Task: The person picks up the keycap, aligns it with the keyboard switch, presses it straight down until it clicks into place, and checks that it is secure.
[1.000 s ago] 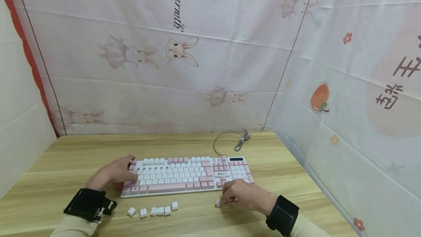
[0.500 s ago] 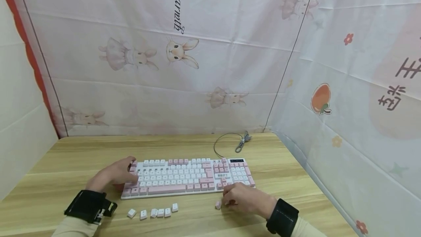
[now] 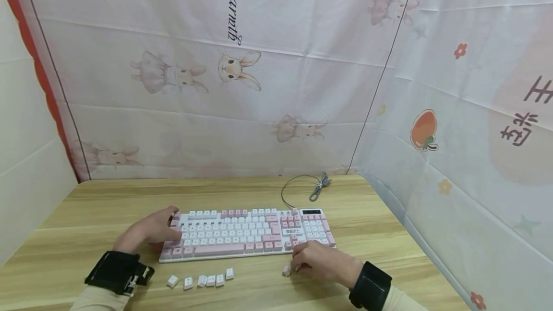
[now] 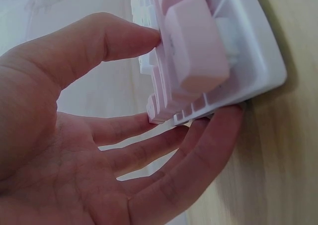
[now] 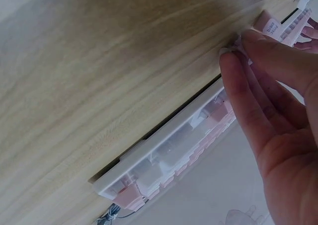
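Observation:
A pink and white keyboard lies on the wooden table. At its left end my left hand grips it, thumb against the pink keys and fingertips at the lower edge of the case, as the left wrist view shows. In front of the keyboard's right part, my right hand is low at the table. Its thumb and forefinger pinch a small pale keycap, mostly hidden by the fingers. Just left of those fingertips a loose pink keycap, labelled on top in the right wrist view, lies on the table.
Several loose white keycaps lie in a rough row in front of the keyboard's left half. Behind it, a bundled grey cable lies on the table. Printed cloth hangs behind and on the right.
The right hand has shifted very slightly away from the loose pink keycap. The left hand keeps its grip on the keyboard, and the head view has moved a little.

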A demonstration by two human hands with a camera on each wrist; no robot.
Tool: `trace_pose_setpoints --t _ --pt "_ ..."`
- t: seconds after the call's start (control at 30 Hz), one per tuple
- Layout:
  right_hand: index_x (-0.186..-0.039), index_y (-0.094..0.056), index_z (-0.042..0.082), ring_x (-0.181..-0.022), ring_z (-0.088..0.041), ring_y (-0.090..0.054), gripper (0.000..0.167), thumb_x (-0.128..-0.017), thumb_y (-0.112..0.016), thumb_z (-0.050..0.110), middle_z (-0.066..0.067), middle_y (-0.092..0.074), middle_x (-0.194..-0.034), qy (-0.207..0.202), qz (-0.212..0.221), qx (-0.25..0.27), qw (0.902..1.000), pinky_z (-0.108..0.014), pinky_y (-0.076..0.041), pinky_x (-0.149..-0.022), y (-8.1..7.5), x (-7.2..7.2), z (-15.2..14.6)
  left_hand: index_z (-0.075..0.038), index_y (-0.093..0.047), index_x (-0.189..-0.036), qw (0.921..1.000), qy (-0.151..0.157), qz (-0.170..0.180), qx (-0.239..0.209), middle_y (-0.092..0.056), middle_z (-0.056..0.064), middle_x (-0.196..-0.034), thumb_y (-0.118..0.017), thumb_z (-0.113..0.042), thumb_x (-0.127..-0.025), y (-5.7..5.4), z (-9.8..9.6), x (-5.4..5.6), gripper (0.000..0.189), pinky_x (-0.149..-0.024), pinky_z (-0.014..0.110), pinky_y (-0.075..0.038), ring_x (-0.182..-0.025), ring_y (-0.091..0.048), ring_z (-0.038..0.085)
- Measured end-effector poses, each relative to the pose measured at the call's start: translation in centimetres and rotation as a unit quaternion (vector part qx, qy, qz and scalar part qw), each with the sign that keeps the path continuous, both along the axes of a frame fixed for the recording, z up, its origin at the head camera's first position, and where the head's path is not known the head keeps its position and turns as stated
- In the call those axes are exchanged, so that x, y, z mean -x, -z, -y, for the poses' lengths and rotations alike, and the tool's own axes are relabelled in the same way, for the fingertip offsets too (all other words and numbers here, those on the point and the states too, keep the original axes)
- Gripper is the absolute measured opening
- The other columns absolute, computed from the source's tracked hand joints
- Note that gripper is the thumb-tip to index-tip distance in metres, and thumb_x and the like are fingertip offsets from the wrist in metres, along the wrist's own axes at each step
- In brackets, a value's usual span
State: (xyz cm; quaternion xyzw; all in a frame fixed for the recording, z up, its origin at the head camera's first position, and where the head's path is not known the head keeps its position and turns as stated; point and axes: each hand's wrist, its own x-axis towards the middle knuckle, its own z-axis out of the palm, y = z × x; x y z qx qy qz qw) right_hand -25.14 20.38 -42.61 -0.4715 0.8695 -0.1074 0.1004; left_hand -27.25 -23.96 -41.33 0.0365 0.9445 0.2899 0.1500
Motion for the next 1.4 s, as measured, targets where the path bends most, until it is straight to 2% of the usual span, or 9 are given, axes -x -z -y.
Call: trace_pose_setpoints --t 0.3,0.47,0.57,0.7,0.8,1.0,1.23,1.33,1.4 --pt "-0.105 -0.081 0.018 -0.086 0.006 -0.06 0.018 -0.093 -0.072 0.009 0.008 -0.074 -0.098 0.003 0.003 0.007 1.0 -0.01 -0.051 -0.08 0.2 0.3 -0.1 0.013 -0.024 -0.154 0.9998 -0.007 0.001 -0.016 -0.035 0.045 -0.15 -0.074 -0.02 -0.087 0.2 0.0 0.0 0.09 -0.069 0.037 -0.052 -0.106 -0.058 0.036" --pt "-0.105 -0.081 0.017 -0.088 0.006 -0.061 0.018 -0.093 -0.072 0.008 0.007 -0.074 -0.098 -0.019 -0.014 0.011 0.9997 -0.01 -0.05 -0.08 0.0 0.4 -0.2 0.013 -0.026 -0.153 0.9998 -0.008 -0.007 -0.014 -0.037 0.044 -0.149 -0.074 -0.019 -0.086 0.1 -0.1 0.0 0.089 -0.071 0.038 -0.051 -0.107 -0.056 0.037" --pt "-0.107 -0.081 0.017 -0.087 0.007 -0.06 0.019 -0.093 -0.071 0.009 0.006 -0.074 -0.098 -0.031 -0.016 0.016 0.9993 -0.009 -0.05 -0.079 0.0 0.5 -0.3 0.013 -0.026 -0.153 0.9998 -0.009 -0.012 -0.015 -0.038 0.044 -0.149 -0.075 -0.019 -0.086 0.0 -0.1 0.0 0.089 -0.078 0.043 -0.053 -0.111 -0.056 0.04" --pt "-0.108 -0.08 0.017 -0.087 0.007 -0.061 0.019 -0.093 -0.071 0.009 0.006 -0.075 -0.098 -0.043 -0.016 0.019 0.9987 -0.007 -0.049 -0.079 0.1 0.6 -0.4 0.014 -0.026 -0.153 0.9997 -0.007 -0.018 -0.011 -0.037 0.045 -0.149 -0.075 -0.019 -0.086 0.1 -0.1 -0.2 0.089 -0.1 0.059 -0.049 -0.123 -0.053 0.048" --pt "-0.108 -0.08 0.017 -0.086 0.008 -0.06 0.019 -0.093 -0.071 0.009 0.007 -0.075 -0.098 -0.044 -0.018 0.017 0.9987 -0.006 -0.048 -0.078 0.3 0.5 -0.5 0.015 -0.027 -0.152 0.9997 -0.008 -0.022 -0.011 -0.037 0.045 -0.149 -0.075 -0.018 -0.084 0.2 -0.2 -0.3 0.089 -0.106 0.066 -0.043 -0.129 -0.05 0.053" --pt "-0.107 -0.081 0.017 -0.081 0.008 -0.053 0.019 -0.094 -0.071 0.009 0.009 -0.073 -0.096 -0.045 -0.017 0.021 0.9986 -0.007 -0.048 -0.076 0.5 0.6 -0.6 0.015 -0.028 -0.152 0.9996 -0.009 -0.024 -0.012 -0.038 0.045 -0.148 -0.074 -0.017 -0.083 0.3 -0.3 -0.4 0.089 -0.102 0.064 -0.047 -0.121 -0.054 0.046" --pt "-0.106 -0.081 0.019 -0.084 0.008 -0.058 0.018 -0.092 -0.073 0.01 0.008 -0.073 -0.096 -0.052 -0.052 0.03 0.9968 -0.005 -0.047 -0.076 0.8 0.5 -0.7 0.015 -0.028 -0.151 0.9996 -0.001 -0.027 -0.008 -0.038 0.046 -0.148 -0.074 -0.018 -0.083 0.2 -0.2 -0.3 0.089 -0.107 0.069 -0.041 -0.133 -0.046 0.059" --pt "-0.105 -0.081 0.019 -0.081 0.008 -0.056 0.018 -0.093 -0.073 0.009 0.008 -0.072 -0.094 -0.051 -0.059 0.039 0.9962 -0.004 -0.045 -0.074 1.0 0.3 -0.7 0.015 -0.028 -0.151 0.9996 0.002 -0.027 -0.003 -0.038 0.046 -0.147 -0.074 -0.02 -0.085 0.3 -0.2 -0.4 0.088 -0.104 0.067 -0.044 -0.128 -0.05 0.055" --pt "-0.104 -0.081 0.019 -0.08 0.008 -0.054 0.017 -0.093 -0.073 0.009 0.009 -0.071 -0.093 -0.047 -0.061 0.039 0.9963 -0.005 -0.045 -0.073 1.0 0.2 -0.7 0.014 -0.027 -0.152 0.9997 -0.001 -0.022 -0.006 -0.038 0.046 -0.148 -0.074 -0.019 -0.086 0.2 -0.2 -0.3 0.087 -0.097 0.06 -0.05 -0.121 -0.055 0.049"
